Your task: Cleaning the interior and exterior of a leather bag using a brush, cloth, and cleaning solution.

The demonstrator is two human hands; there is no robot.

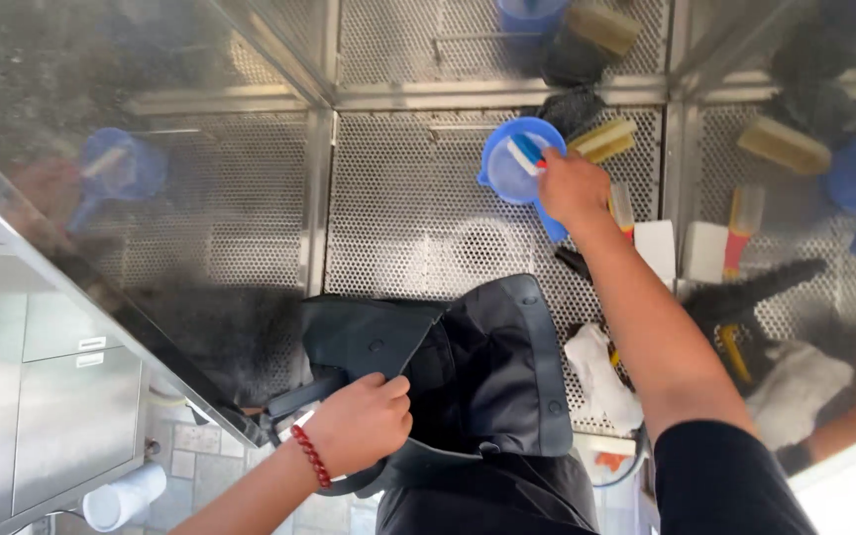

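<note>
toothbrush in rt hand fingers, over blue cup; lt hand grips bag.

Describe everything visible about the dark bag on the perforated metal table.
The dark grey bag, seemingly smooth leather or faux leather with a fabric lining, lies on the perforated steel table at its near edge, its flap open. Round snaps dot the flap. The left hand grips its strap end; a white cloth lies beside it.

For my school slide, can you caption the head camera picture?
Left hand grips a dark bag while right hand reaches a blue cup.
</note>
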